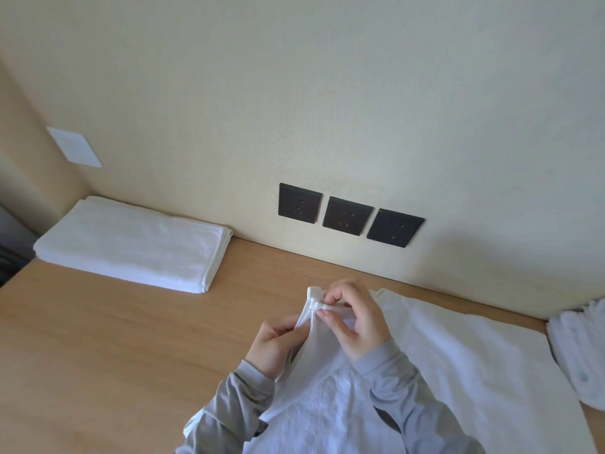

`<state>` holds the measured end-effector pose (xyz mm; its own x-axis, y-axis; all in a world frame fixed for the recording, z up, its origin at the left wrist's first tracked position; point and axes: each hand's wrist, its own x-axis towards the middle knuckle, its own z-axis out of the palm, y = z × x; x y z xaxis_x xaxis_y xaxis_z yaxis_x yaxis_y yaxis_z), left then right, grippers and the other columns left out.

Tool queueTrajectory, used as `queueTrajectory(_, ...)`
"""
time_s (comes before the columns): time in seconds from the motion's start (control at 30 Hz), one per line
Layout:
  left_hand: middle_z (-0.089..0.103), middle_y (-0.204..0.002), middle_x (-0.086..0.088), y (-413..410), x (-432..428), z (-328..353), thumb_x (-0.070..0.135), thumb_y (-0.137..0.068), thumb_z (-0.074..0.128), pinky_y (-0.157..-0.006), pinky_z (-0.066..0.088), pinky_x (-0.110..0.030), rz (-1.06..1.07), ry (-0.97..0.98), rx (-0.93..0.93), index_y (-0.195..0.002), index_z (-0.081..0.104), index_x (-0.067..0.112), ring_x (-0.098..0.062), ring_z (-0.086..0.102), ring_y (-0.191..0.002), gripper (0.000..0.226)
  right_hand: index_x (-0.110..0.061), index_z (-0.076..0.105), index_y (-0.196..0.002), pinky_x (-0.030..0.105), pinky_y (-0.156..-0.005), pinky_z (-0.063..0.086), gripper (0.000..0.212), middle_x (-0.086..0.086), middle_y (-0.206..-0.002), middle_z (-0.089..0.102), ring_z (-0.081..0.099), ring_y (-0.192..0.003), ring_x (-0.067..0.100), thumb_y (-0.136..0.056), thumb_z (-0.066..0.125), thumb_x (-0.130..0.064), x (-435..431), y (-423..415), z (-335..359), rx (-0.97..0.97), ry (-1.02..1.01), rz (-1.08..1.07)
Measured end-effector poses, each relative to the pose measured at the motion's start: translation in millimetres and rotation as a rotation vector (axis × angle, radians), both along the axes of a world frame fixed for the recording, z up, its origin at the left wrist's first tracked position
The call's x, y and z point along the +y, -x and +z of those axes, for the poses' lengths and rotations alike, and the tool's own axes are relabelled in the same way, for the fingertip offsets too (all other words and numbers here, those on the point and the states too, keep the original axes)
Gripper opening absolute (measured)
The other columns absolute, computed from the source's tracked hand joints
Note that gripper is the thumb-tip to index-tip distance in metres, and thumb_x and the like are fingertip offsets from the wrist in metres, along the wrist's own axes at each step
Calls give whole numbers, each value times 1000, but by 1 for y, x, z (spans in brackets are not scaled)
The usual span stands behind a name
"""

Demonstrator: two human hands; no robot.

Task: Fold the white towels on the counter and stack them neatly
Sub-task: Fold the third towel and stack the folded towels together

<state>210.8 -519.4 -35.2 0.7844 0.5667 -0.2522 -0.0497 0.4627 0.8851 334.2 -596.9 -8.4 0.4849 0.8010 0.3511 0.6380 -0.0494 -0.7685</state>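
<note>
A white towel (474, 365) lies spread over the right half of the wooden counter (114, 339). One corner of it is lifted and bunched near the middle. My left hand (275, 345) pinches the towel's edge just below that corner. My right hand (355, 319) pinches the bunched corner from the right, fingers curled round the cloth. Both hands are close together, a little above the counter. A folded white towel (131, 244) lies flat at the back left, against the wall.
Three dark wall sockets (348, 215) sit low on the cream wall behind the counter. More crumpled white cloth (579, 348) lies at the right edge. A white wall plate (74, 146) is at the upper left. Bare wood shows in the counter's left front area.
</note>
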Motion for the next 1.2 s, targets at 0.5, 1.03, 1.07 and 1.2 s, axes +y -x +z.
queueTrajectory(0.5, 54, -67, -12, -11, -5, -6, 13, -91, 58, -64, 35, -31, 125, -334, 150, -76, 65, -14, -19, 46, -68, 31, -14, 63, -77, 18, -76, 44, 8, -18, -74, 53, 54, -74, 4, -72, 68, -11, -17, 0, 0, 36, 72, -97)
queueTrajectory(1.03, 52, -59, -2, 0, -6, 1, 21, -84, 52, -57, 35, -22, 56, -490, 98, -79, 69, -6, -9, 43, -56, 33, -3, 62, -78, 21, -80, 46, 5, -12, -87, 53, 54, -86, 11, -76, 58, -2, -17, 8, 7, -35, 1, -35)
queueTrajectory(1.07, 51, -58, -3, 0, -5, 1, 24, -82, 51, -57, 34, -24, 57, -497, 97, -77, 68, -8, -11, 42, -57, 36, -4, 61, -80, 28, -83, 48, 6, -6, -93, 55, 55, -95, 14, -79, 57, 0, -18, 8, 5, -19, 16, -21)
queueTrajectory(1.2, 51, -58, -4, 1, -2, 4, 23, -84, 53, -58, 34, -27, 49, -510, 75, -74, 67, -9, -13, 42, -58, 36, -25, 49, -86, 17, -79, 46, 27, -5, -92, 60, 57, -89, 0, -88, 54, 1, -21, 4, 7, 143, 158, 78)
